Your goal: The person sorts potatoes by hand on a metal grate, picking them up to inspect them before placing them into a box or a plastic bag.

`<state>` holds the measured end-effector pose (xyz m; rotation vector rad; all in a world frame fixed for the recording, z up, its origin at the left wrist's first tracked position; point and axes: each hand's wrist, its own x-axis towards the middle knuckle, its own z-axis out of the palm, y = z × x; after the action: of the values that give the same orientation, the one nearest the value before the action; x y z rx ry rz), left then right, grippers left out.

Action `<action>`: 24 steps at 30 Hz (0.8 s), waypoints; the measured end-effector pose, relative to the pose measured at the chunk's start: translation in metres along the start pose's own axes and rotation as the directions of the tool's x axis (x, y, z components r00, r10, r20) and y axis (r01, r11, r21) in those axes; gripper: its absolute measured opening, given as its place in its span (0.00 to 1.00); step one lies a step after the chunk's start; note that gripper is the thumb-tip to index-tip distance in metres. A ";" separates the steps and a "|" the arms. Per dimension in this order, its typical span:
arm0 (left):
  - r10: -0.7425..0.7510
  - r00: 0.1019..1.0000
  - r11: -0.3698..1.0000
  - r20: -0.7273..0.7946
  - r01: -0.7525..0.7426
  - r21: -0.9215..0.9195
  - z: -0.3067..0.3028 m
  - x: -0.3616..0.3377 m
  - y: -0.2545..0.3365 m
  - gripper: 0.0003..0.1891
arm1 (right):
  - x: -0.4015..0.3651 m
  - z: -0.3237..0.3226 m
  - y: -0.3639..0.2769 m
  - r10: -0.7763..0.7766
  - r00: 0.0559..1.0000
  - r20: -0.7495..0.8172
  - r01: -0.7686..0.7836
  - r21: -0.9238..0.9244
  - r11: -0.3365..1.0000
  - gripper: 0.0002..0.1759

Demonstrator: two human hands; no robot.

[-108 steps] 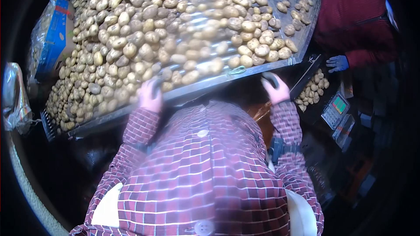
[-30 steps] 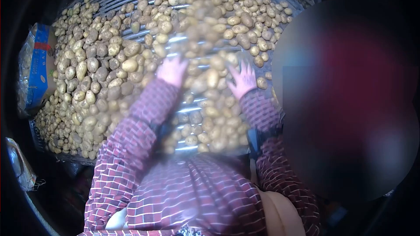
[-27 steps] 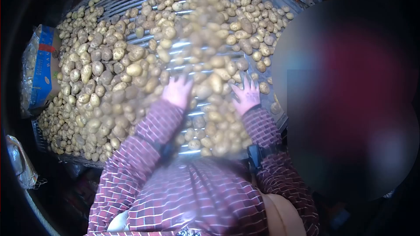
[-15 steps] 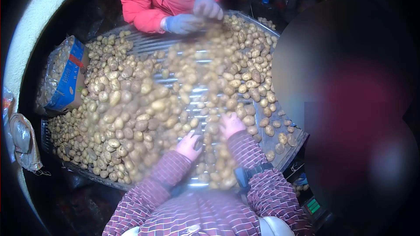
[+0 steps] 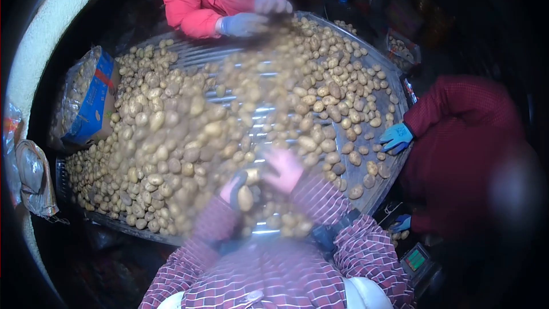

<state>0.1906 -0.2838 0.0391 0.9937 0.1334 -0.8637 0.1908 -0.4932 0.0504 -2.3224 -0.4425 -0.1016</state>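
Potatoes [image 5: 171,137] of mixed sizes cover a slatted sorting table. Near its front edge my left hand [image 5: 229,189] is closed around potatoes, a dark one in its grip and a pale potato [image 5: 245,198] at its fingers; blur hides the exact hold. To its right, my right hand [image 5: 283,170] hovers over or touches the potatoes, its fingers apart and smeared by motion. I cannot make out anything held in it.
Across the table a person in a red jacket [image 5: 200,0] works with gloved hands [image 5: 243,24]. At right, another person's blue-gloved hand [image 5: 396,138] rests on the table edge. A blue cardboard box [image 5: 91,103] stands at left. A scale display [image 5: 416,260] glows lower right.
My left hand has shifted left and a pale potato now shows at it. My right hand has moved left. The person at right, blurred earlier, now shows clearly.
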 end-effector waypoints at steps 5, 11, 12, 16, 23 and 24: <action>0.255 0.966 0.944 0.034 -0.256 0.208 -0.005 -0.008 0.049 0.32 | 0.036 -0.027 0.003 -0.219 0.976 -0.008 0.183 -0.518 0.836 0.27; 0.353 0.909 0.801 0.224 -0.417 0.429 0.025 -0.005 0.088 0.38 | 0.052 -0.021 -0.006 -0.286 0.958 -0.029 0.231 -0.514 0.826 0.22; 0.365 0.903 0.750 0.227 -0.430 0.503 0.025 0.000 0.088 0.40 | 0.053 -0.021 -0.007 -0.295 0.955 -0.041 0.239 -0.486 0.840 0.22; 0.328 0.911 0.684 0.251 -0.412 0.602 0.017 0.017 0.082 0.44 | 0.052 -0.022 -0.002 -0.320 0.942 -0.103 0.256 -0.397 0.882 0.20; 0.265 0.934 0.780 0.238 -0.353 0.517 0.033 0.023 0.084 0.42 | 0.048 -0.018 0.028 -0.224 0.965 -0.136 0.159 -0.377 0.912 0.27; 0.280 0.931 0.787 0.236 -0.363 0.498 0.036 0.023 0.084 0.42 | 0.051 -0.024 0.028 -0.133 0.980 -0.150 0.085 -0.290 0.953 0.29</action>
<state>0.2540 -0.3039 0.1060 1.4203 -0.4266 -0.6606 0.2496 -0.5142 0.0589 -2.5405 -0.4982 -0.4378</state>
